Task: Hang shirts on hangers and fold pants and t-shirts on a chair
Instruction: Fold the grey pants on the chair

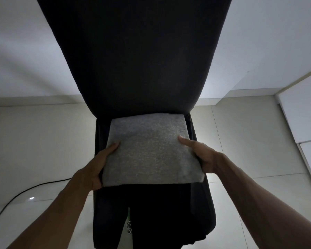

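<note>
left hand (97, 168): grips the left edge of your folded grey t-shirt (151, 150), thumb on top. t-shirt: held between both hands over the chair (133, 60) seat, far edge toward its back. right hand (201, 155): grips the right edge likewise.

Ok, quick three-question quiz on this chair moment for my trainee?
1. True or false: both hands grip the folded grey garment.
2. Where does the left hand hold it? A) far edge B) its left side C) underneath the chair
3. What dark item lies on the seat's front under the grey one?

Key: 1 true; 2 B; 3 a black garment, with the right hand gripping opposite.
</note>
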Demonstrator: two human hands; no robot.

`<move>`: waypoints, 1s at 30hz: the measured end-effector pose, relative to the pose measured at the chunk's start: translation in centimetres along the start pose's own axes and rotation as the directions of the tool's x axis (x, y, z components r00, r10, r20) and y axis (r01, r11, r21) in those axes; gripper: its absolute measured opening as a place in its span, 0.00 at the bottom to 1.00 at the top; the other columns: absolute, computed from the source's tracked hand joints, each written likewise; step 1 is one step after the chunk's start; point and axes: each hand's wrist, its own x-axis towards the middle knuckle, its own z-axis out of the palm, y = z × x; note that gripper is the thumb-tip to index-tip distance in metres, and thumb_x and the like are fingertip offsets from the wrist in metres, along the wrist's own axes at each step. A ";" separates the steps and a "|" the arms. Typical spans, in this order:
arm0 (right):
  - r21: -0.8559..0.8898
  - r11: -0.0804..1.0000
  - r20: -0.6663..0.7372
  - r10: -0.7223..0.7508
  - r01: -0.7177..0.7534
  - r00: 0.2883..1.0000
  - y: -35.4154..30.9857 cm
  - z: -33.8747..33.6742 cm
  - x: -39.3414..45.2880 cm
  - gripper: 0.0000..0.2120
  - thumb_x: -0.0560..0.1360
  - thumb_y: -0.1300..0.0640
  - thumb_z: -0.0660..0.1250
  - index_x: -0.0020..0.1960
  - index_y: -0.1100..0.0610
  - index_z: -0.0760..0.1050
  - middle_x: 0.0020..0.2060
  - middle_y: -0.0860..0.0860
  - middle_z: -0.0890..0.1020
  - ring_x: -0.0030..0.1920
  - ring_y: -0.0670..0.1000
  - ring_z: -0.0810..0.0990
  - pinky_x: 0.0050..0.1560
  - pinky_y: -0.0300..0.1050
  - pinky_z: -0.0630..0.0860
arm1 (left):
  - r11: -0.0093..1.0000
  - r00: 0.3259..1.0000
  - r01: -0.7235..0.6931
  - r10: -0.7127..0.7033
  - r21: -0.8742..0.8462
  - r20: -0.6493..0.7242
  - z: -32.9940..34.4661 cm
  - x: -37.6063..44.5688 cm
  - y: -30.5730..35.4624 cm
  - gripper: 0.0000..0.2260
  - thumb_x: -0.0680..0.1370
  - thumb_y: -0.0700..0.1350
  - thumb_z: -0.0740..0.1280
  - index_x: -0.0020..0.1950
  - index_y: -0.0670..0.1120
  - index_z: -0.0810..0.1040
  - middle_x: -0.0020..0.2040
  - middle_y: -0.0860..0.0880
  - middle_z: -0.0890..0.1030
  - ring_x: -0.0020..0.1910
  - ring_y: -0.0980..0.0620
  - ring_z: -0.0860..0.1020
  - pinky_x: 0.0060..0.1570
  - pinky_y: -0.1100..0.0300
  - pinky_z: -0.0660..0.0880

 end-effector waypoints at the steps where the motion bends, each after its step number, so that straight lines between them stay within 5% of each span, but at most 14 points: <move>1: -0.004 1.000 0.011 0.011 -0.011 1.000 -0.5 0.3 0.6 0.35 0.66 0.36 0.74 0.62 0.60 0.78 0.54 0.59 0.85 0.53 0.60 0.85 0.55 0.56 0.81 | 1.000 1.000 -0.004 0.004 0.016 -0.003 0.0 0.6 0.4 0.25 0.72 0.62 0.70 0.59 0.44 0.80 0.46 0.41 0.86 0.48 0.42 0.82 0.46 0.49 0.78; 6: 0.020 0.997 -0.071 -0.070 0.072 0.995 -1.5 2.1 2.1 0.34 0.64 0.35 0.76 0.60 0.59 0.79 0.50 0.58 0.87 0.49 0.59 0.87 0.53 0.55 0.82 | 0.993 0.999 -0.029 0.031 0.111 -0.016 -0.1 2.0 1.7 0.42 0.53 0.65 0.81 0.59 0.42 0.79 0.46 0.41 0.85 0.46 0.42 0.83 0.44 0.51 0.77; 10: -0.031 0.992 -0.114 -0.123 0.120 0.986 -0.8 2.5 1.9 0.28 0.69 0.36 0.75 0.57 0.58 0.81 0.47 0.54 0.87 0.46 0.55 0.87 0.53 0.53 0.83 | 0.990 0.996 -0.065 0.071 0.126 -0.045 0.1 1.7 1.6 0.29 0.66 0.59 0.76 0.59 0.41 0.79 0.48 0.41 0.85 0.44 0.44 0.83 0.42 0.53 0.78; 13: -0.014 0.988 -0.096 -0.155 0.154 0.983 -0.4 2.1 -0.2 0.25 0.70 0.39 0.75 0.57 0.58 0.82 0.46 0.53 0.88 0.46 0.54 0.87 0.50 0.51 0.83 | 0.989 0.996 -0.085 0.086 0.123 0.003 0.4 -0.4 1.5 0.44 0.48 0.61 0.85 0.59 0.44 0.81 0.50 0.41 0.86 0.43 0.44 0.85 0.39 0.53 0.81; 18: 0.050 0.975 -0.090 -0.214 0.219 0.973 0.3 0.5 -7.0 0.26 0.69 0.43 0.77 0.59 0.59 0.80 0.50 0.54 0.87 0.50 0.56 0.86 0.57 0.56 0.81 | 0.989 0.994 -0.111 0.108 0.097 0.034 3.7 -6.8 2.1 0.16 0.76 0.48 0.71 0.59 0.39 0.80 0.54 0.38 0.84 0.43 0.43 0.85 0.39 0.52 0.83; 24: 0.156 0.932 -0.211 -0.293 0.328 0.933 2.7 -4.4 -19.4 0.24 0.72 0.47 0.76 0.60 0.61 0.78 0.52 0.58 0.86 0.51 0.59 0.86 0.56 0.60 0.82 | 0.931 0.967 -0.247 0.221 0.267 0.125 12.3 -16.8 2.7 0.16 0.75 0.50 0.72 0.54 0.38 0.82 0.49 0.38 0.85 0.43 0.42 0.85 0.38 0.54 0.82; 30: 0.234 0.824 -0.442 -0.382 0.516 0.812 9.2 -11.6 -36.1 0.13 0.75 0.57 0.74 0.57 0.62 0.80 0.48 0.58 0.87 0.46 0.58 0.87 0.44 0.51 0.84 | 0.864 0.899 -0.389 0.281 0.320 0.335 25.1 -28.3 -0.1 0.13 0.77 0.43 0.71 0.58 0.38 0.80 0.53 0.37 0.84 0.46 0.41 0.85 0.40 0.50 0.82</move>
